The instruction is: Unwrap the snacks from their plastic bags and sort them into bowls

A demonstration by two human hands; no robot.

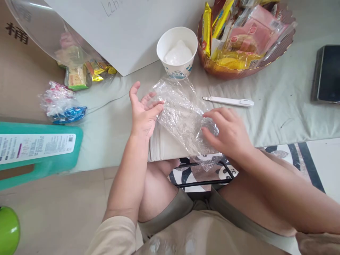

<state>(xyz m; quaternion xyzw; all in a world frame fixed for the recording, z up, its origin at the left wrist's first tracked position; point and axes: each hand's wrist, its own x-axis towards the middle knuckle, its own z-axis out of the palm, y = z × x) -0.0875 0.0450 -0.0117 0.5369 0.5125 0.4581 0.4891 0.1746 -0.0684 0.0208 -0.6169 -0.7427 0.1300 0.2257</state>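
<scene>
A crumpled clear plastic film (183, 115) lies between my two hands, its lower end hanging past the front edge of the cloth-covered surface. At its left edge, my left hand (145, 115) pinches it between the thumb and the fingers behind, with the index finger raised away. My right hand (227, 129) touches the film's right side; its thumb and index finger are apart and slightly curved. Just beyond the film stands a white paper cup (176, 72) holding a translucent white lump (178, 53). A white slim knife (230, 101) with a small blade lies above my right hand.
A reddish bowl (239, 72) of wrapped snacks stands at the back right, near a dark phone-like device (329, 76). On the left are crumpled wrappers (63, 106), a teal container (77, 145) and a large white board or box (127, 35). A green round object (7, 230) sits low left.
</scene>
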